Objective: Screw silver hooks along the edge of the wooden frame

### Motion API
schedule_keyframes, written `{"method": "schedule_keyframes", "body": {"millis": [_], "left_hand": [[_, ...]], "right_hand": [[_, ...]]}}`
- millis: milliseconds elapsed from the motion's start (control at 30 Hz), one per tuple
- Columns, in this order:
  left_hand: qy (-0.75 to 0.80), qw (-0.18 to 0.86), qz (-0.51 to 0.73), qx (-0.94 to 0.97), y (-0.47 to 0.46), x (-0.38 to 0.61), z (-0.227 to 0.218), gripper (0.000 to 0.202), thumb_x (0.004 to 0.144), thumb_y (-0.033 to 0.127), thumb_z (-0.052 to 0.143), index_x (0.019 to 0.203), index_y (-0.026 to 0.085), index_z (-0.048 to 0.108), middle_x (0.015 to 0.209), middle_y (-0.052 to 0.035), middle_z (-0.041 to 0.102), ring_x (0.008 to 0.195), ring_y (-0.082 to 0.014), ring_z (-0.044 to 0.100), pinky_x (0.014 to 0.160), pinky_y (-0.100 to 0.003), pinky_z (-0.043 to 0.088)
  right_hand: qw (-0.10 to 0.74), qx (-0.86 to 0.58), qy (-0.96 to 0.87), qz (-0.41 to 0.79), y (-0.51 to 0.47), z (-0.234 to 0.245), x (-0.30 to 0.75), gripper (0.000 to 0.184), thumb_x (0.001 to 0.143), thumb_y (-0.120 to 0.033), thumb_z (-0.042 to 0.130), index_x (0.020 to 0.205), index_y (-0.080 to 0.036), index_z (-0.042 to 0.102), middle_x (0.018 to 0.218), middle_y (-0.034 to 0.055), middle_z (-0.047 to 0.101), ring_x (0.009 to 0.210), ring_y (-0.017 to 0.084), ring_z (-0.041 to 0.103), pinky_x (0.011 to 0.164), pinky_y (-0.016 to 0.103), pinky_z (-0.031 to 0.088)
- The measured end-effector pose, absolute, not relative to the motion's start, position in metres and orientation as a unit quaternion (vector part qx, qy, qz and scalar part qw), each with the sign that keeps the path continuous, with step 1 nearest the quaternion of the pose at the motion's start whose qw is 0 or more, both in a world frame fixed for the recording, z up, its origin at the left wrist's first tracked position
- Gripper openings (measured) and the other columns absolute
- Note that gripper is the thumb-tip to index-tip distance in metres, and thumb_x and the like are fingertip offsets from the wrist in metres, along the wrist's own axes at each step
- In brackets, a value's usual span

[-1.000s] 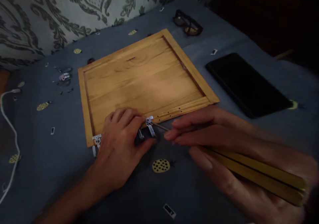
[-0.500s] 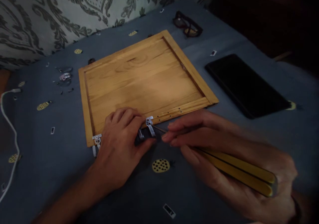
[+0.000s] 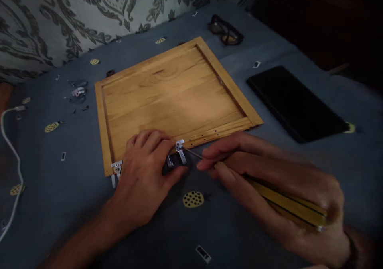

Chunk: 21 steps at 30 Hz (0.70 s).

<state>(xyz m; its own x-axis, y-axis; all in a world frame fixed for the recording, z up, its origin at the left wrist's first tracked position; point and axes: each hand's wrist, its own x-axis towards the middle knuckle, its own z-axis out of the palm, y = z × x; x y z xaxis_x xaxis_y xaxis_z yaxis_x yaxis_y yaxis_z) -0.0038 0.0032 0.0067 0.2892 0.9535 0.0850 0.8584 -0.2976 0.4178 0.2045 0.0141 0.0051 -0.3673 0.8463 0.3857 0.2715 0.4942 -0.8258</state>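
The fingers of the right hand (image 3: 287,179) are closed around a screwdriver (image 3: 289,202), its yellow, black-striped handle lying along the palm and its thin metal shaft (image 3: 194,153) coming out past the fingertips. The shaft points to a silver hinge (image 3: 180,148) on the near edge of a wooden panel (image 3: 179,95), its end meeting the metal there. The left hand (image 3: 146,173) lies over that same edge, its fingers bent and bunched together on the wood and the thumb spread away from them, with the hinge's arm in the gap; whether they grip the hinge, I cannot tell. A second hinge (image 3: 116,167) sits at the panel's near left corner, partly behind the left hand. Right of the first hinge, small dark holes (image 3: 215,131) run along the edge.

The panel lies flat, a raised frame around a recessed middle, on a blue cloth (image 3: 239,229). The cloth bears printed yellow pineapples (image 3: 193,199) and small white-bordered labels (image 3: 203,254); the nearest has dark lettering, too blurred to read surely. Left of the panel lie loose metal parts (image 3: 79,92) and small screws (image 3: 85,107), and farther out a white cable (image 3: 19,161). Right of it lies a black phone (image 3: 297,103), face dark; glasses (image 3: 226,30) rest near its far right corner. Behind everything stands a leaf-patterned backdrop (image 3: 89,9).
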Motion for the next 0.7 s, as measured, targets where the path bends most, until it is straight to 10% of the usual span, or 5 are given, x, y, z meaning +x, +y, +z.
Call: {"method": "schedule_keyframes", "body": {"millis": [700], "left_hand": [[0.568, 0.113, 0.143, 0.802, -0.0001, -0.0046, 0.0085, 0.030, 0.086, 0.030, 0.078, 0.112, 0.022, 0.066, 0.114, -0.0093, 0.070, 0.115, -0.0350, 0.061, 0.098, -0.056, 0.049]], "right_hand": [[0.431, -0.367, -0.758, 0.325, 0.0124, 0.0071, 0.2008, 0.022, 0.097, -0.011, 0.060, 0.079, -0.022, 0.068, 0.092, 0.0008, 0.072, 0.084, 0.013, 0.073, 0.067, 0.023, 0.060]]}}
